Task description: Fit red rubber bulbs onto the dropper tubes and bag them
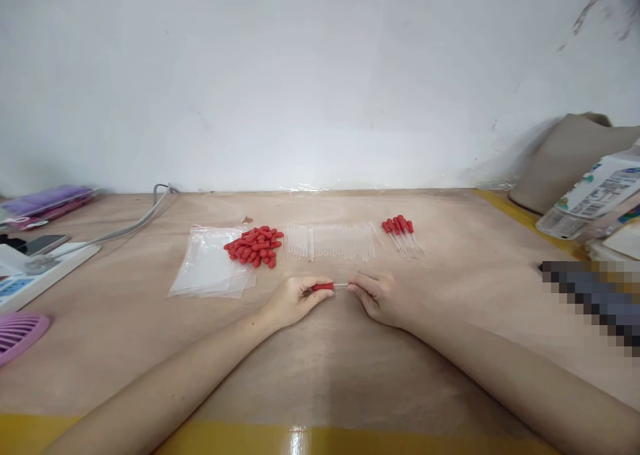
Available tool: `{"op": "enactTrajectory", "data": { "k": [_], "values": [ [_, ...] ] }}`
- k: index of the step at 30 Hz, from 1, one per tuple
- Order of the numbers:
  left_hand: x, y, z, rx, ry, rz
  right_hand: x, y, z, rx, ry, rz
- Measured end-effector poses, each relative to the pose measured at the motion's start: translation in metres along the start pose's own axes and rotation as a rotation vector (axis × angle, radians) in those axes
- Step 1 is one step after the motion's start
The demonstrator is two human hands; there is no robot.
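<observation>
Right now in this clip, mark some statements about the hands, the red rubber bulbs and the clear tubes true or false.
1. The left hand pinches a red rubber bulb. True.
2. The right hand holds a thin clear tube that meets that bulb. True.
3. The pile of loose red bulbs lies right of the row of clear tubes. False: it lies left of it.
4. The clear plastic bags sit under the finished red-capped droppers. False: they lie far left, beside the bulb pile.

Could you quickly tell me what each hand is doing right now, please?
Left hand: closed on the red rubber bulb.
Right hand: closed on the clear glass tube entering that bulb.
</observation>
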State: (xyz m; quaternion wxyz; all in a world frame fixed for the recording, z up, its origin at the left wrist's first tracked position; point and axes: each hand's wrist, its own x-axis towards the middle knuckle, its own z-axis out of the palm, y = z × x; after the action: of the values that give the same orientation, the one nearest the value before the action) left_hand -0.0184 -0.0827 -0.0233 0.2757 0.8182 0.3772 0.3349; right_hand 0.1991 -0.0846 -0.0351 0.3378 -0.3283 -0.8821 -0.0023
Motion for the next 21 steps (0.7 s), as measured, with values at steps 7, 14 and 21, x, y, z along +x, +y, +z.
{"op": "enactTrajectory", "data": {
  "k": [7, 14, 21],
  "values": [
    [0.0, 0.001, -0.002, 0.093, 0.005, 0.113, 0.006, -0.007, 0.003, 0.019, -0.067, 0.034],
    [0.007, -0.002, -0.007, 0.144, 0.05, 0.263, 0.014, -0.009, -0.007, 0.014, -0.198, 0.124],
    [0.007, -0.007, -0.007, 0.23, 0.166, 0.222, 0.023, 0.0, -0.031, 0.048, -0.208, 0.395]
  ]
}}
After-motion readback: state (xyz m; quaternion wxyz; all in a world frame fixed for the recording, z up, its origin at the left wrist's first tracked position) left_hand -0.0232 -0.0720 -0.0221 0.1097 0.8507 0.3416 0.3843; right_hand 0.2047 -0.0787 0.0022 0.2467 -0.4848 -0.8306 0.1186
